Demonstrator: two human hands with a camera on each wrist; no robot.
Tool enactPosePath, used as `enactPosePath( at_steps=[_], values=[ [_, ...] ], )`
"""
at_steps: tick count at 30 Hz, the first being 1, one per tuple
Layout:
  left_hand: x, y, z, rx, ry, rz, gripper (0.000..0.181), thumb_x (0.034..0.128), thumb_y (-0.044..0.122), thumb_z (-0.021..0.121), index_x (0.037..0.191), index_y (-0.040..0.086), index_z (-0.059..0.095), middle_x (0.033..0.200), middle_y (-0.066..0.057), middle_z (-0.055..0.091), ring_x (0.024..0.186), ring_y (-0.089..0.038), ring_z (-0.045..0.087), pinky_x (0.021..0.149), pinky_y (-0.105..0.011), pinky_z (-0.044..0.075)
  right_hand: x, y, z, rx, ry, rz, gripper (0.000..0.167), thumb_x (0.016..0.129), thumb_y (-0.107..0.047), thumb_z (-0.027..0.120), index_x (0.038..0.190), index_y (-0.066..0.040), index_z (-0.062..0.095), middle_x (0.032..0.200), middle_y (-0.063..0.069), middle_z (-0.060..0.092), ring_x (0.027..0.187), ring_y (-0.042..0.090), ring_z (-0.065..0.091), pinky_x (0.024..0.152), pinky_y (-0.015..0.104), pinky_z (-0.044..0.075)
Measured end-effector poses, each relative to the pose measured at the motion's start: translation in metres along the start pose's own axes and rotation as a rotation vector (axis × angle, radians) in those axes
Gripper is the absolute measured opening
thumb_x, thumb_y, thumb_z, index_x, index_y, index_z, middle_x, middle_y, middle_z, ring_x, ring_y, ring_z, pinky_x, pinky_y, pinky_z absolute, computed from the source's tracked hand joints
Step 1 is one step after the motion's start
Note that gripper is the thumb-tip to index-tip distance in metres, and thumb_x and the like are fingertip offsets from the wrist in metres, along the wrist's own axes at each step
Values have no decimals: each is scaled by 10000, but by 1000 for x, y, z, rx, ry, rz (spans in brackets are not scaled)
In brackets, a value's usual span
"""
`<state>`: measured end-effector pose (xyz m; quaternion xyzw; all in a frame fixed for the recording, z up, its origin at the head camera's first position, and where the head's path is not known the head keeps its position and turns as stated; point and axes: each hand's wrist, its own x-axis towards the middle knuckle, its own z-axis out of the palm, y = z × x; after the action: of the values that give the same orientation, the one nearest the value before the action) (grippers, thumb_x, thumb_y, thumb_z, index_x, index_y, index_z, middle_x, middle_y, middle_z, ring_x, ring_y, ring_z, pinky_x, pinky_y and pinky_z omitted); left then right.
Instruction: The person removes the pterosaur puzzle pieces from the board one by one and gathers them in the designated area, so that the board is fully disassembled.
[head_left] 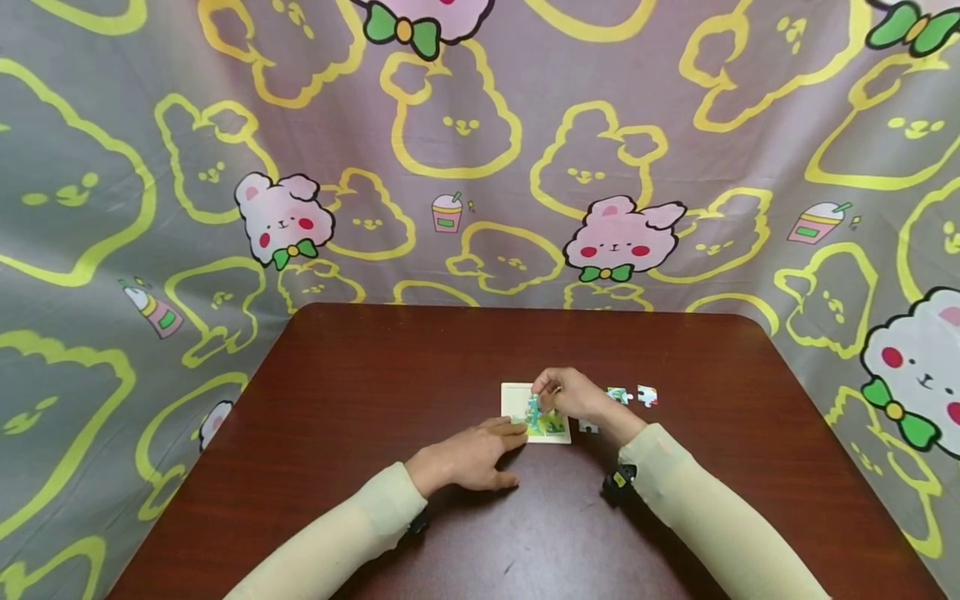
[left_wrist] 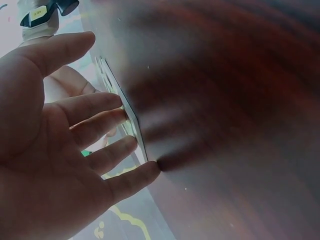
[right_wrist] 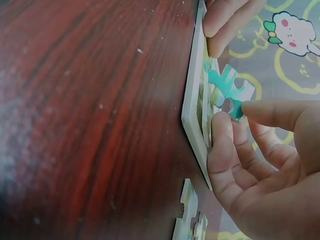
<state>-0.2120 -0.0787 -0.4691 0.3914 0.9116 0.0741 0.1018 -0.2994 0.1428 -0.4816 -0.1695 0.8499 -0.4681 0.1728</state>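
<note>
A small square puzzle board (head_left: 513, 395) with a pale frame lies on the table, its near part filled with green and yellow pieces. My right hand (head_left: 573, 395) is over the board's right side. In the right wrist view its thumb and fingers pinch a teal puzzle piece (right_wrist: 231, 90), which stands tilted against the board. My left hand (head_left: 471, 455) lies flat at the board's left edge. Its fingertips (left_wrist: 131, 145) rest on that edge with the fingers straight and the thumb spread apart.
Loose puzzle pieces lie right of the board: one at the far right (head_left: 647, 395), another beside it (head_left: 618, 395), and one partly under the right forearm (head_left: 589, 427). The dark brown table (head_left: 390, 358) meets a patterned cloth (head_left: 480, 150) at its back and sides.
</note>
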Motion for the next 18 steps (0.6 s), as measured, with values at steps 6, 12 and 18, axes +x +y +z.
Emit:
enactPosePath(
  at_steps=[6,12,18],
  values=[
    [1,-1,2,6,-3,-3,656,922,401,670,1470,84,499,1571,-62,441,1473,-304,383,1219,-353,316,-1,0,-1,-3,0,-11,137,882,35,607,1010,14,650,869,110,619,728,189,577,587,305,494],
    [0,0,1,9,2,-3,659,918,403,674,1470,87,501,1570,-59,443,1471,-313,384,1214,-361,325,-1,-1,-3,5,5,-5,110,921,-1,619,1021,-2,663,873,104,632,717,185,611,569,289,500],
    [-1,0,1,4,15,2,659,917,401,677,1465,78,505,1566,-71,447,1466,-327,388,1204,-389,343,-2,1,-10,25,10,21,138,947,-12,597,1064,7,669,886,114,647,713,195,646,564,295,491]
  ],
)
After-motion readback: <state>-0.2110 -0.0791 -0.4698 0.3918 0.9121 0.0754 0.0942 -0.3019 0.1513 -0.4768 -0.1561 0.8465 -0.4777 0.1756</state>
